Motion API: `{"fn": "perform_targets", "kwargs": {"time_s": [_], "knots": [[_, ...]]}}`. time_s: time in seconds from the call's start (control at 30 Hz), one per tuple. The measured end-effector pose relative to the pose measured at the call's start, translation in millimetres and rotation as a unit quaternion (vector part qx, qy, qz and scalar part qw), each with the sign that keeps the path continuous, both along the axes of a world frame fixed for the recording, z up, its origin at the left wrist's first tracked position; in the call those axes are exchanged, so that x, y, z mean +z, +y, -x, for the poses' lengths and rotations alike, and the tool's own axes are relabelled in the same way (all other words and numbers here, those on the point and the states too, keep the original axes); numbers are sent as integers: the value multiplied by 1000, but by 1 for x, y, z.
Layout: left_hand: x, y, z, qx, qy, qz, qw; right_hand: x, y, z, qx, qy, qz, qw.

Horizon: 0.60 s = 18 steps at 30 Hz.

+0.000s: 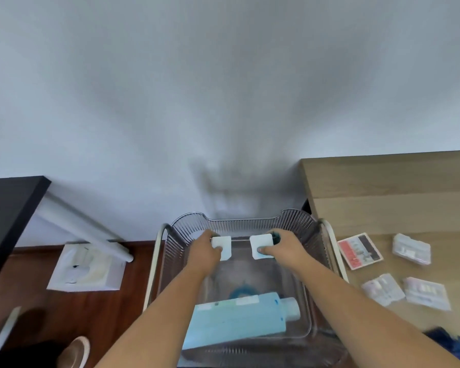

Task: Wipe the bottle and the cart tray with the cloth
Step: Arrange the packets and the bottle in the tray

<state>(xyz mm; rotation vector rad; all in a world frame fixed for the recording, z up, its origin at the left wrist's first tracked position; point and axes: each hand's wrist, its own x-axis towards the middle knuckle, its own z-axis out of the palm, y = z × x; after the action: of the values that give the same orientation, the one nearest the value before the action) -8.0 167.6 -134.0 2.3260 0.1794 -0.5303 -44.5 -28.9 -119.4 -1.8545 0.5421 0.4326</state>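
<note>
Both forearms run off the bottom edge, and the near rim of the clear ribbed cart tray (239,224) is lost in blur down there. A dark green thing (276,235) shows only as a scrap behind the fingers of the right hand (286,247); what it is cannot be made out. A blue ring shape (243,290) seen through the tray floor is smeared. A dark blue thing (453,346) in the lower right corner is cut by the edge.

Counted: one tray, one light blue bottle (234,322), two white squares, two hands. On the wooden table (383,197) at the right lie one red and black card (360,251) and three clear packets.

The bottle lies on its side in the lower part of the tray, white cap toward the right, between the forearms and well apart from all the fingers. Up by the tray's far wall, the left hand (203,251) pinches the left white square (223,245) at its left edge, fingers curled. The right hand's thumb presses on the right white square (260,241), its fingers curled behind. The squares sit side by side, not touching; whether either is the cloth is unclear
</note>
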Motion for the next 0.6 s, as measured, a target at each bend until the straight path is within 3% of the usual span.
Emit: {"fn": "perform_targets", "kwargs": {"time_s": [0.17,0.37,0.6], "knots": [[-39,18,4,51,26,19,998,-51,31,-9,13,32,10,999],[-65,31,-3,95,24,-3,995,-85,68,-33,43,-3,29,999],[-88,38,6,51,-43,-71,995,-109,68,-27,127,-49,208,969]]}}
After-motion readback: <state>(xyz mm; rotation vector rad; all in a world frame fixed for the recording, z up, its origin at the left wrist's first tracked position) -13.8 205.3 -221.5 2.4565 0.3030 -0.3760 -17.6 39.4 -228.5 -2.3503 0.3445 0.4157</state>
